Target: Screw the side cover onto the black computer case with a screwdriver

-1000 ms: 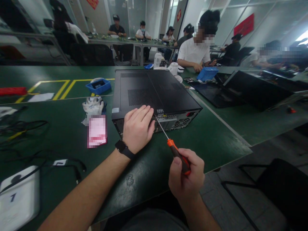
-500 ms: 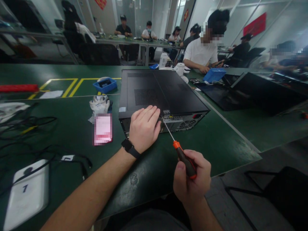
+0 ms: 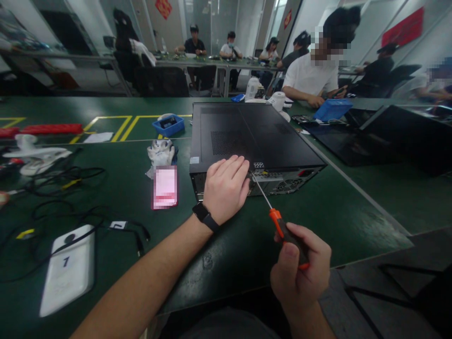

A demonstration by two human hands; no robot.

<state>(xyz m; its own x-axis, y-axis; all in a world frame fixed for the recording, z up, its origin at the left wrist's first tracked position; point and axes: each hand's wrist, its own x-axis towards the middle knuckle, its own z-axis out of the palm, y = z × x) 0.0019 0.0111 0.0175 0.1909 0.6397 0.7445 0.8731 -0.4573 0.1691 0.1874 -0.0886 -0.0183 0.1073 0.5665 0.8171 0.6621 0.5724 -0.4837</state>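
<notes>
A black computer case (image 3: 233, 129) lies flat on the green table, its back panel with a round fan grille (image 3: 292, 184) facing me. My left hand (image 3: 226, 188), a dark watch on its wrist, rests over the near top edge, fingers stretched out together and thumb hanging down the back. In my right hand (image 3: 303, 266) is an orange and dark-grey screwdriver (image 3: 277, 221), gripped by its handle. Its thin shaft slants up and left to the back panel, just right of my left thumb. The tip meets a spot too small to make out.
Left of the case are a blue tray (image 3: 168, 126), gloves (image 3: 161, 151) and a blurred pink-white object (image 3: 165, 188). Black cables (image 3: 74, 174) and a white box marked 1 (image 3: 68, 273) lie nearer. A person (image 3: 312, 73) sits across the table by a blue bin (image 3: 333, 109).
The whole view has shifted, so things appear farther right. My left hand stays on the case. The screwdriver still reaches the back panel, its handle turned somewhat in my right hand.
</notes>
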